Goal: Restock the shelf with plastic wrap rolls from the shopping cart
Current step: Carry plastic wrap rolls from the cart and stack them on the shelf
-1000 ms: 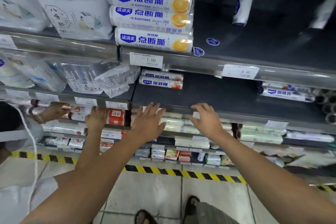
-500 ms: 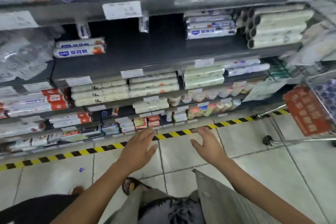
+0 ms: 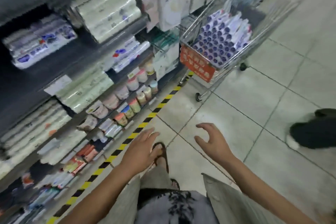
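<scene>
Hands come nearest, two of them, both holding nothing: the left hand [image 3: 141, 151] has straight fingers held close together, and the right hand [image 3: 213, 144] is spread, its fingers loosely curved round air. Under the left hand shows one foot in a brown sandal [image 3: 162, 153] on the pale tiled floor [image 3: 227, 114]. One yellow-and-black tape strip [image 3: 145, 122] runs along the foot of the shelf [image 3: 27, 85] on the left. Its tiers carry wrapped packs and small jars, with every label smeared past reading.

At the right edge is one dark shoe [image 3: 314, 131] of another person. Farther off stands one wire shopping cart [image 3: 260, 34], well apart from both hands. The plastic wrap rolls [image 3: 221, 40] lie stacked inside it with their blue-purple ends showing — dozens, too blurred for a true count. One red sign [image 3: 197, 63] hangs on the cart's front; its pale characters cannot be read.
</scene>
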